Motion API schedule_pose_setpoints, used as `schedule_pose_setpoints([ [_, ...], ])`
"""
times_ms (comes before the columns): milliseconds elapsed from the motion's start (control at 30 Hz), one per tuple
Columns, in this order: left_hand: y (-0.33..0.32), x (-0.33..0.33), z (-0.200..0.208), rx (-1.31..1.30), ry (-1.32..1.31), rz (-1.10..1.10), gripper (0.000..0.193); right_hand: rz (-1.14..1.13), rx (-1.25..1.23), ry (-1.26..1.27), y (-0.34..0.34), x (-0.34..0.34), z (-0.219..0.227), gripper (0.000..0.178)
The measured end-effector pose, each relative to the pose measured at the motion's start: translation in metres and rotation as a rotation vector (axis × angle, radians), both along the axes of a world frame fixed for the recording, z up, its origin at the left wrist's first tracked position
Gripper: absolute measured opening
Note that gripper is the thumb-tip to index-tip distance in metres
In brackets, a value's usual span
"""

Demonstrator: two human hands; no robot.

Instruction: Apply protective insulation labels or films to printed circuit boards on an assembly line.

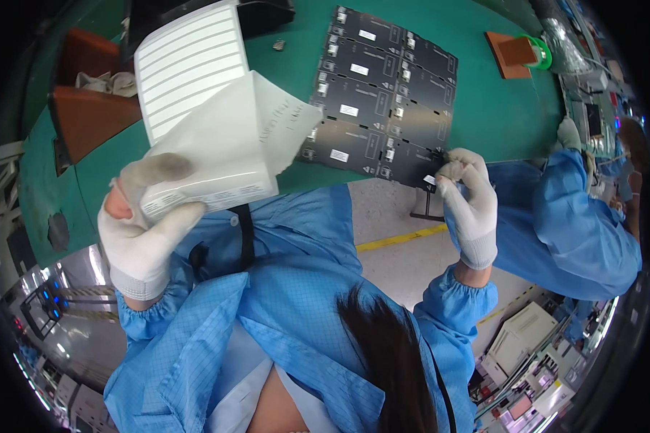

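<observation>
My left hand (141, 231), in a white knit glove with a bare fingertip showing, grips a curled sheet of labels (209, 191). The sheet bends up over the hand, and its pale backing carries some handwriting. To the right lies a black circuit board panel (372, 94), made of several joined boards with small white labels on them. My right hand (471, 198), also gloved, is closed at the panel's near right corner, thumb and fingers pinching its edge. A small white label (430, 179) sits on that corner beside the fingertips.
Another stack of white label strips (195, 65) lies on the green table mat (498, 123). Brown holders (97, 119) stand at the left, and a brown block with a green tape roll (540, 53) at the far right. A co-worker in blue (578, 216) sits to the right.
</observation>
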State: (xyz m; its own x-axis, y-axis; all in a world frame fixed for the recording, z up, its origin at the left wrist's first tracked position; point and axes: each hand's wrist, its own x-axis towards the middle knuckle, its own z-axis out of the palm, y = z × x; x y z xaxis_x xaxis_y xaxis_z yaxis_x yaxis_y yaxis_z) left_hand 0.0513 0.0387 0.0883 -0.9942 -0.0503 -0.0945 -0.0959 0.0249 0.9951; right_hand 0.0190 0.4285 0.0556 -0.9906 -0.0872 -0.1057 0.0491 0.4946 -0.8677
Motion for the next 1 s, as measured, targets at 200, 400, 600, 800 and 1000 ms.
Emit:
schedule_pose_setpoints([
  [200, 0.003, -0.002, -0.002, -0.067, 0.0, 0.029, 0.044, 0.146, 0.164, 0.103, 0.008, -0.011, -0.019, 0.011],
  [400, 0.006, -0.001, -0.004, -0.063, -0.031, 0.095, 0.043, 0.168, 0.241, 0.152, 0.005, -0.011, -0.024, 0.008],
  [600, 0.009, -0.002, -0.003, -0.113, -0.021, 0.101, 0.042, 0.15, 0.291, 0.191, 0.0, -0.011, -0.022, 0.009],
  [800, 0.009, -0.002, -0.003, -0.094, -0.031, 0.098, 0.041, 0.141, 0.322, 0.223, -0.003, -0.011, -0.023, 0.009],
  [1000, 0.009, -0.004, -0.004, -0.105, -0.041, 0.103, 0.041, 0.125, 0.337, 0.222, -0.003, -0.011, -0.026, 0.008],
])
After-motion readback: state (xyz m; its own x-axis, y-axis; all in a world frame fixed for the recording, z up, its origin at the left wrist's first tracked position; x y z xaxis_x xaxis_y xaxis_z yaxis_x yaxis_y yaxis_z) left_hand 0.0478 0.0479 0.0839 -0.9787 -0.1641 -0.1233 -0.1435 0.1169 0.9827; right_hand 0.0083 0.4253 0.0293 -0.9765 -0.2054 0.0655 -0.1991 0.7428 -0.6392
